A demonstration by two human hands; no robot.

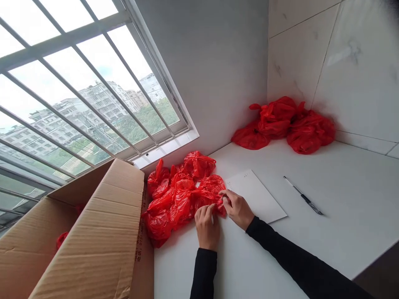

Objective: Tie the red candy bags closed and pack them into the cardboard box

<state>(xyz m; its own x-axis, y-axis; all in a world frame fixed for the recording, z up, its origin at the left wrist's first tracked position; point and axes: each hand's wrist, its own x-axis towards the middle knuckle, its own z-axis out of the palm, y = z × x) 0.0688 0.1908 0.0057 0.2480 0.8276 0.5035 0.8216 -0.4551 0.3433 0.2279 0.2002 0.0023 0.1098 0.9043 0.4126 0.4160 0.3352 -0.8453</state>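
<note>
A heap of several tied red plastic bags [177, 195] lies on the white counter [311, 249] beside the cardboard box. My left hand [207, 226] rests on the counter with its fingers curled onto the near edge of the heap. My right hand [237, 207] pinches the red plastic of the nearest bag at the heap's right side. Both sleeves are black.
An open cardboard box [93, 241] stands at the left under a barred window, with something red inside. A white sheet of paper [258, 197] and a black pen [304, 196] lie on the counter. More red bags [283, 124] sit piled in the far corner against the tiled wall.
</note>
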